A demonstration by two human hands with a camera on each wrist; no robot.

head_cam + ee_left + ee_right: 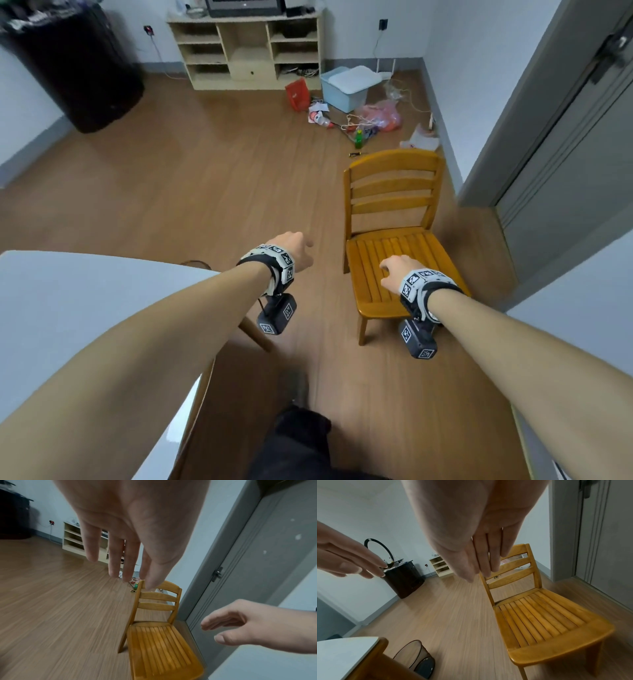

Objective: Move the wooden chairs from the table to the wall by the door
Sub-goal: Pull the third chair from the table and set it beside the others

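Note:
One wooden chair (394,240) with a slatted seat stands on the floor beside the grey door (565,164), its back toward the far wall. It also fills the left wrist view (159,635) and the right wrist view (539,615). My right hand (394,270) hovers over the seat without touching it, fingers relaxed and holding nothing. My left hand (298,248) hangs in the air to the left of the chair, above the floor, fingers straight and empty. The white table (68,308) lies at my lower left.
A wire waste basket (416,655) sits by the table's wooden leg. On the far floor lie a blue bin (349,87), plastic bags and a green bottle (358,137). A shelf unit (253,51) and a dark cabinet (78,68) stand at the back walls.

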